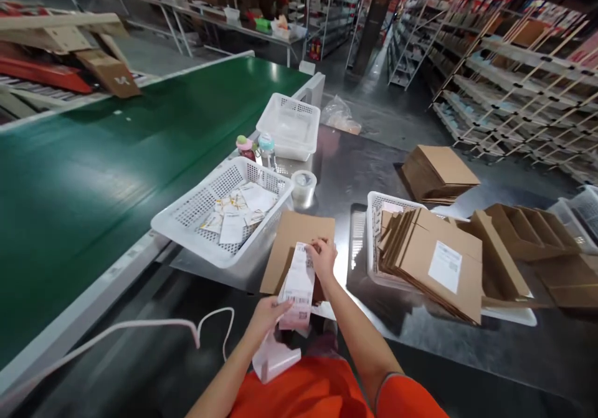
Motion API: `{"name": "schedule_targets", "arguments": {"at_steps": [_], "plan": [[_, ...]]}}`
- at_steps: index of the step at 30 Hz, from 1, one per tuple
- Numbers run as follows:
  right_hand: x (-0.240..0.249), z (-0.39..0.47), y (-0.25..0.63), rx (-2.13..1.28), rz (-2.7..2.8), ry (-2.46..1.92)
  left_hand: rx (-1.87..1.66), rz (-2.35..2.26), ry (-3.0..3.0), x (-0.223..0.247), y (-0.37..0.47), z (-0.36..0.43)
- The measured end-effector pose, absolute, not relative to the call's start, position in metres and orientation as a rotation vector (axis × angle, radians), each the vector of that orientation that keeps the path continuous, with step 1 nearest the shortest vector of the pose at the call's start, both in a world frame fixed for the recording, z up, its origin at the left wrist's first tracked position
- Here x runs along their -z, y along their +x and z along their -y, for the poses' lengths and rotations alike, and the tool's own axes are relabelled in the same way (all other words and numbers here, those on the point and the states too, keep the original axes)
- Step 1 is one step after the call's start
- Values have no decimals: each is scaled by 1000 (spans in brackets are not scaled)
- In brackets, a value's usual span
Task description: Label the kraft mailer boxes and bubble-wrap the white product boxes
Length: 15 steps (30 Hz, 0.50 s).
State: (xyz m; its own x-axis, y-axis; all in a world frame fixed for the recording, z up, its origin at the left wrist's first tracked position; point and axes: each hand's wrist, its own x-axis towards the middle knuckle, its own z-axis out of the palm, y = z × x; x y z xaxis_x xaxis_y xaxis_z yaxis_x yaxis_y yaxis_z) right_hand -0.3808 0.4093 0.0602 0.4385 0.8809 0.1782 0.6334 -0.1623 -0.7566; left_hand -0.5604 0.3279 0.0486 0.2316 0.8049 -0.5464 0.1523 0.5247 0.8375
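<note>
A strip of white printed labels (299, 284) runs between my two hands, over a flat brown cardboard piece (279, 247) at the table's near edge. My left hand (265, 319) is closed on the lower part of the strip, thumb on top. At its upper end, my right hand (323, 257) pinches the strip with fingers and thumb. Below my left hand hangs a loose curl of white paper (273, 359) close to my body. Left of the cardboard stands a white perforated basket (187, 215) with several paper slips (236, 218) in it.
A tape roll (303, 187), two bottles (267, 147) and another white basket (289, 122) stand farther back. To the right, a basket (374, 243) holds flattened cartons (436, 250); a cardboard stack (441, 169) lies behind. A green conveyor belt (140, 150) runs along the left.
</note>
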Motion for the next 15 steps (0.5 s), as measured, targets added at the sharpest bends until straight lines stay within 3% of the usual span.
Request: {"name": "schedule_targets", "arguments": {"at_steps": [4, 7, 12, 15], "plan": [[-39, -430, -385, -170, 1474, -2058, -378, -1227, 984, -22, -590, -296], [-28, -415, -393, -14, 1621, -2127, -334, -1196, 1249, -28, -604, -284], [-24, -399, -392, -128, 2637, -1478, -646, -1301, 1539, -50, -605, -330], [-33, -412, -385, -143, 2569, -1710, -573, -1388, 1507, -49, -603, -366]]}}
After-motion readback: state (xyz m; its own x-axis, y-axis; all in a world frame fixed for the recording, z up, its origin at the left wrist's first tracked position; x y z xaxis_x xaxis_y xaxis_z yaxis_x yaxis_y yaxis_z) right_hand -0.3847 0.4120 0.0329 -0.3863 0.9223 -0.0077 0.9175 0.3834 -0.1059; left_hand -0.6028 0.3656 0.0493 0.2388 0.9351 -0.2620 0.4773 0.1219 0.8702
